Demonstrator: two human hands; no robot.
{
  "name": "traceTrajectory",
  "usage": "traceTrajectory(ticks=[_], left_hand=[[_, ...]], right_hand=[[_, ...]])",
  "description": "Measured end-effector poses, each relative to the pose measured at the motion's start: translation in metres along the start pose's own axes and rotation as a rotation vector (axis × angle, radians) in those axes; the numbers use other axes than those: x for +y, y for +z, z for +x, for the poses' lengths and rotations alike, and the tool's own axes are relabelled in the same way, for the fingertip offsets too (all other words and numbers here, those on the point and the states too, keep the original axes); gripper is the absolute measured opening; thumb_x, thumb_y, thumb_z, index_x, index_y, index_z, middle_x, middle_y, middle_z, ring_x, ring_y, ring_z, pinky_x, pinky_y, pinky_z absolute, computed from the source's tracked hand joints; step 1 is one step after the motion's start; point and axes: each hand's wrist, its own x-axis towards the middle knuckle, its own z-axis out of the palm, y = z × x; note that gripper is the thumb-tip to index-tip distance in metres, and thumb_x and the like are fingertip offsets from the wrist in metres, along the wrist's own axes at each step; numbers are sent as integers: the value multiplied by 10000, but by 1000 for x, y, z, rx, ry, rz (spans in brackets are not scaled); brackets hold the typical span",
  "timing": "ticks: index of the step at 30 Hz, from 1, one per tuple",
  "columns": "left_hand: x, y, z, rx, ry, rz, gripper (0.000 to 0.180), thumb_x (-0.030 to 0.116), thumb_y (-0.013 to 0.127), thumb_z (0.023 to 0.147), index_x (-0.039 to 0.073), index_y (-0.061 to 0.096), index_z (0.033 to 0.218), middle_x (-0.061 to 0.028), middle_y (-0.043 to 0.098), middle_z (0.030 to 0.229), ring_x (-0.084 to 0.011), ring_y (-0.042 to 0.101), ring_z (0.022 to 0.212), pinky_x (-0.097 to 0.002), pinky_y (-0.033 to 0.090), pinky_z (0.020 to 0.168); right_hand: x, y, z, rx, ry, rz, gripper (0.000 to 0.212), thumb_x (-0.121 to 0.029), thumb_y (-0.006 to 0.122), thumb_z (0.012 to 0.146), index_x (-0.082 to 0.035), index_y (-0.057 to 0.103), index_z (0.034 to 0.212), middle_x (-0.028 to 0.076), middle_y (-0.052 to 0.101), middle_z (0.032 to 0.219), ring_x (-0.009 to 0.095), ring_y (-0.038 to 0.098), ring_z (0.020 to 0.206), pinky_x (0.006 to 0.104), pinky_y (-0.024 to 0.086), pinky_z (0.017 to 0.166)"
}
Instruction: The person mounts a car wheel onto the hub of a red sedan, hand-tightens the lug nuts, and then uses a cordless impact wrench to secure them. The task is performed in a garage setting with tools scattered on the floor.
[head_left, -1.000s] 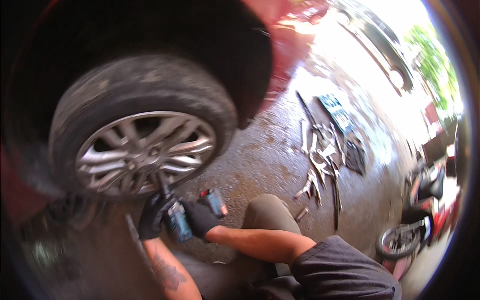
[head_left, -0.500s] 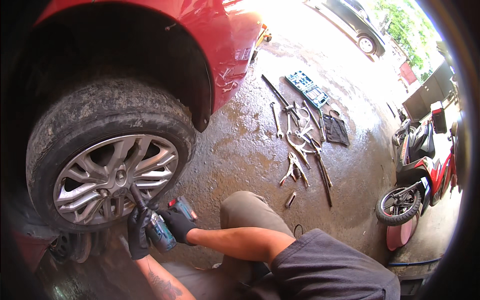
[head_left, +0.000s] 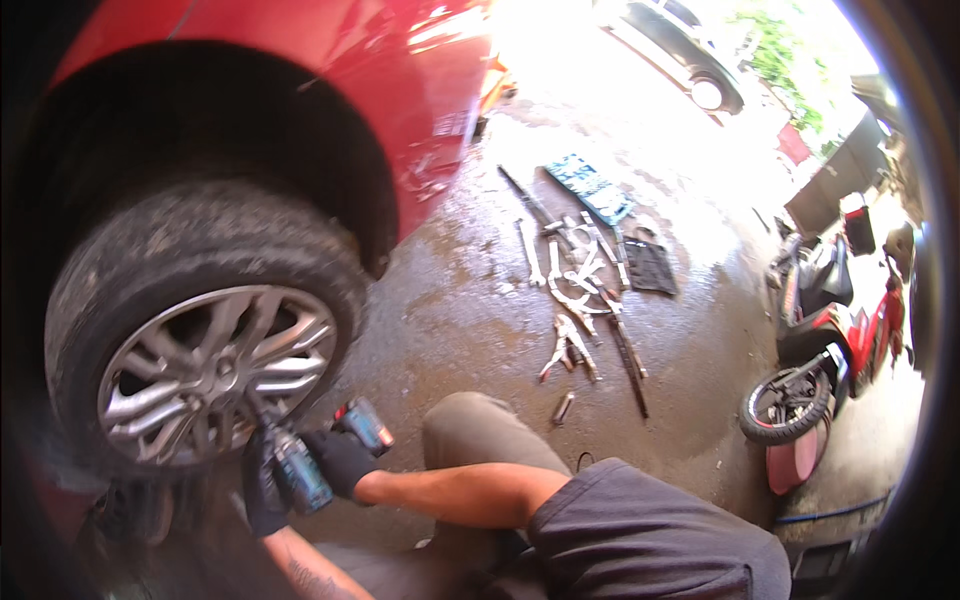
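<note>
A red car [head_left: 330,90] sits over a dusty tyre [head_left: 215,250] and its silver alloy wheel [head_left: 215,375], where I crouch on the stained concrete floor [head_left: 450,300] of an open-air workshop. A red scooter [head_left: 830,340] is parked well apart at my right, and a scatter of wrenches and pliers [head_left: 575,290] lies on the ground between it and the car, beside a blue socket tray [head_left: 590,187]. Low in front of me, just below the wheel's hub, I hold a blue cordless impact wrench [head_left: 300,470]: my gloved left hand [head_left: 262,485] is wrapped around its body, my gloved right hand [head_left: 342,458] closed on the grip near the battery end [head_left: 365,425]. The tool's long axis runs on a slant, nose up and to my left toward the wheel's centre, battery end down and right toward my knee [head_left: 480,425]. To do this well, I judge, I should keep that axis square to the wheel face, seat the socket fully on the nut, and brace with both hands before pulling the trigger
</note>
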Motion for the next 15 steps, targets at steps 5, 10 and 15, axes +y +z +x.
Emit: traceTrajectory(ticks=[5, 10, 15], left_hand=[[-4, 12, 4, 26, 3, 10, 320, 251, 586, 997, 14, 634, 1207, -33, 636, 1084, -133, 572, 978, -310, 466, 890], [-1, 23, 7, 9, -1, 39, 318, 252, 582, 1000, 17, 637, 1206, -28, 638, 1080, -131, 575, 976, -307, 469, 890], [0, 26, 11, -6, 5, 48, 315, 253, 578, 1002, 20, 640, 1205, -23, 640, 1075, -129, 579, 974, -304, 472, 890]], right_hand=[[-13, -13, -2, -34, -14, -3, 426, -62, 587, 854, -74, 584, 1280, 193, 662, 1084, 369, 670, 1024, 446, 515, 885], [-10, -19, 7, -48, 37, 29, 481, -43, 595, 848, -99, 579, 1325, 200, 652, 1137, 379, 673, 1008, 441, 523, 874], [0, -8, 11, -12, 3, 61, 464, -43, 592, 843, -100, 589, 1303, 193, 650, 1135, 385, 670, 1013, 450, 523, 879]])
